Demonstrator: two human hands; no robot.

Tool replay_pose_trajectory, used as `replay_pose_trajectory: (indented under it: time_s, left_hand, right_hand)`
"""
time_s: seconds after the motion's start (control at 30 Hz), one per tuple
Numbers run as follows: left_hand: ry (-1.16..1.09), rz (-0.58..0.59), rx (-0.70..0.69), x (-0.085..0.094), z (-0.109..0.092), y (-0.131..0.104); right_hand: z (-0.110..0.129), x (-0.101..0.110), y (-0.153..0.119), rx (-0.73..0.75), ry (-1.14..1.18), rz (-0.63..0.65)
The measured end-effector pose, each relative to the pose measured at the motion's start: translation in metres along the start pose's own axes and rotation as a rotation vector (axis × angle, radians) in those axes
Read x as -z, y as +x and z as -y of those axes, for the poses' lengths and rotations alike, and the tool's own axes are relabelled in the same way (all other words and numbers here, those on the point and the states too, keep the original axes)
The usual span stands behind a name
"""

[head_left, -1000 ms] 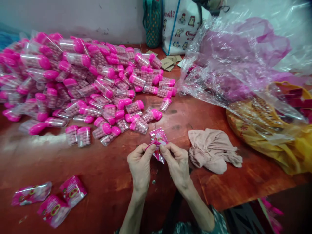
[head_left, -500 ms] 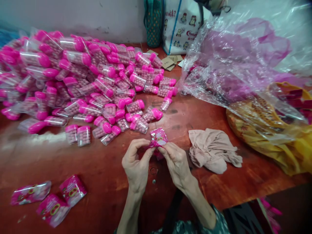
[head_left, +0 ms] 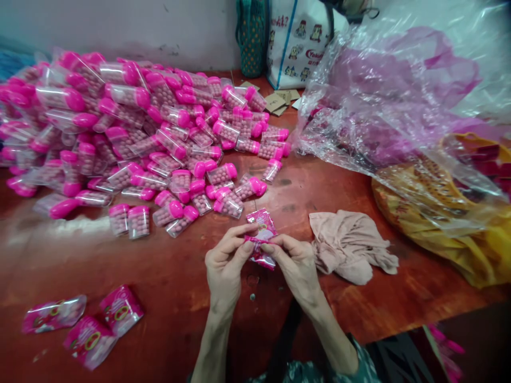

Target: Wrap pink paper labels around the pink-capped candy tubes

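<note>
Between my two hands is a pink printed candy packet point(head_left: 264, 226), its shiny lower part showing below the fingertips. My left hand point(head_left: 225, 263) pinches its left side between thumb and fingers. On the other side, my right hand point(head_left: 295, 266) pinches the packet with thumb and forefinger. Whatever lies inside the packet is hard to make out. Three pink packets lie at the lower left, one of them a filled packet point(head_left: 90, 340) with pale contents. Beyond my hands spreads a big heap of clear bottles with bright pink caps, such as this bottle point(head_left: 139, 222), filled with small pink balls.
A crumpled beige cloth point(head_left: 351, 247) lies right of my hands. Farther right are a yellow bag point(head_left: 431, 223) and crinkled clear and purple plastic point(head_left: 399, 106). Cardboard pieces point(head_left: 277, 101), a white printed bag point(head_left: 299, 48) and a green dotted bag point(head_left: 250, 42) are at the back.
The packet's lower part has come into view below my fingers. My left fingers have shifted slightly, the forefinger now stretched across the packet. The bottles and cloth have not been moved.
</note>
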State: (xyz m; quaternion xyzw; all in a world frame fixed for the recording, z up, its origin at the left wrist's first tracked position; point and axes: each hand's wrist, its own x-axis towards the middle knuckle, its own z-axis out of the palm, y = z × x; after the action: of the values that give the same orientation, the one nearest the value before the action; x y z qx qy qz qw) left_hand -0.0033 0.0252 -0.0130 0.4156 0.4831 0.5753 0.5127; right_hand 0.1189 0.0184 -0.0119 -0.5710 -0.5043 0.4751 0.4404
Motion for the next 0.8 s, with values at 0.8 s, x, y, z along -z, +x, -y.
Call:
replay_pose_trajectory:
  time_s: [0.8]
  left_hand:
    - [-0.536,-0.690,0.306,0.034,-0.006,0.020]
  right_hand:
    - [0.025,-0.025,0.049,0.170,-0.466,-0.100]
